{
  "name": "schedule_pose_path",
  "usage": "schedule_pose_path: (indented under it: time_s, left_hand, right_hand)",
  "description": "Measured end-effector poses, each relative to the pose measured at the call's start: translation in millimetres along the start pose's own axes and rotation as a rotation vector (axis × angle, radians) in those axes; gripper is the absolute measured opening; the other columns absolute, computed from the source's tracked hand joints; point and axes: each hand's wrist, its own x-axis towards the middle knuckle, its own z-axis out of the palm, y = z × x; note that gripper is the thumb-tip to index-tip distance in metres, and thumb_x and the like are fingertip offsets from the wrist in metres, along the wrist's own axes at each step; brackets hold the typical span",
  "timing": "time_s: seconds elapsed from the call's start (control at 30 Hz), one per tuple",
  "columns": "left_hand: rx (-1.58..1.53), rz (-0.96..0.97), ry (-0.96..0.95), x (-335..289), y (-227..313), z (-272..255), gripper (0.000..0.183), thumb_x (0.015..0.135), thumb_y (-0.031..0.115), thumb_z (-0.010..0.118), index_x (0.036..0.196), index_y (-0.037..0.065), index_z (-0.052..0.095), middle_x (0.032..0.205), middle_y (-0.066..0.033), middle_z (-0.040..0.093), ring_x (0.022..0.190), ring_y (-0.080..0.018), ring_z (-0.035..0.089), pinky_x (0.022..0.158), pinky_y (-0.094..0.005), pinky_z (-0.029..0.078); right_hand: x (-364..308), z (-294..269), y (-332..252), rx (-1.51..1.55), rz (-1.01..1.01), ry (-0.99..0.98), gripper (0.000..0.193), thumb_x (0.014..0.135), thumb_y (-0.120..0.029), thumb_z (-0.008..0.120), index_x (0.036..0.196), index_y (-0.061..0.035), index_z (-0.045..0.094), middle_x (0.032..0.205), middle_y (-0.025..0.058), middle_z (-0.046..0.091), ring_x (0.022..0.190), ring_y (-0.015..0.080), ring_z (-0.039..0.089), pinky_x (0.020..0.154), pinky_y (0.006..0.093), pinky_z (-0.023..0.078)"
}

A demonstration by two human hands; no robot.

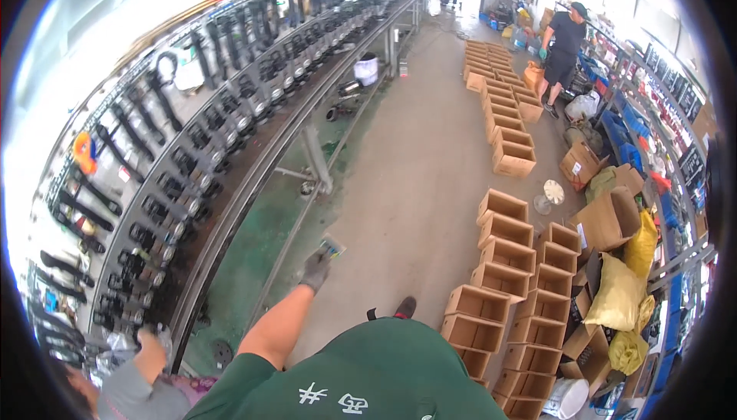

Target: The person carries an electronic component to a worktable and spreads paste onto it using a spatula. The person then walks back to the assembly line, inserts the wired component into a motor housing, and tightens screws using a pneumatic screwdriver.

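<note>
My left hand (315, 270), in a dark grey work glove, reaches forward over the bare floor at the centre left. Its fingers are closed on a small flat packet (332, 248) with pale, green and bluish patches; too little of it shows to tell its kind. My right hand is out of view, and the front of my green shirt fills the lower middle. To the left of my left hand runs a long assembly line (265, 178), carrying rows of black parts (184, 160).
Rows of open cardboard boxes (503, 255) stand along the floor on the right. Beside them lie yellow sacks (618, 289) and a white bucket (566, 398). Another person (150, 381) works at the line, lower left; a second person (564, 47) stands at the back right. A spool (550, 196) stands near the boxes.
</note>
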Motion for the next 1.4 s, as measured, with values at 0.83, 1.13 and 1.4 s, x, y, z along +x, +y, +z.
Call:
schedule_pose_path:
  time_s: [0.83, 1.13, 1.4]
  left_hand:
    - [-0.405, -0.477, 0.123, 774.9, 216.7, 88.3, 0.007, 0.093, 0.012, 0.060, 0.088, 0.008, 0.060, 0.067, -0.0081, 0.057, 0.047, -0.0208, 0.051, 0.041, -0.0378, 0.038]
    - [-0.279, -0.055, 0.185, 1080.3, 436.8, 183.2, 0.016, 0.099, 0.029, 0.063, 0.103, 0.014, 0.059, 0.071, -0.0010, 0.054, 0.053, -0.0154, 0.050, 0.046, -0.0305, 0.038]
    - [0.153, -0.488, -0.042, 1156.5, 412.8, 237.0, 0.017, 0.095, 0.029, 0.057, 0.098, 0.014, 0.065, 0.082, -0.0067, 0.063, 0.067, -0.0188, 0.060, 0.053, -0.0375, 0.046]
  right_hand:
    - [301.5, -188.2, -785.5, -0.108, 0.040, 0.018, 0.042, 0.090, -0.039, 0.058, 0.113, -0.0056, 0.070, 0.114, 0.0176, 0.071, 0.102, 0.0333, 0.067, 0.086, 0.0427, 0.053]
    - [414.0, -246.4, -952.6, 0.100, 0.279, 0.011, 0.044, 0.088, -0.040, 0.061, 0.122, -0.0126, 0.067, 0.125, 0.0134, 0.067, 0.109, 0.0310, 0.065, 0.090, 0.0428, 0.052]
    - [659.5, -462.2, -1531.6, 0.106, -0.486, 0.190, 0.017, 0.092, -0.027, 0.061, 0.088, -0.0106, 0.066, 0.077, 0.0078, 0.066, 0.065, 0.0219, 0.061, 0.059, 0.0371, 0.049]
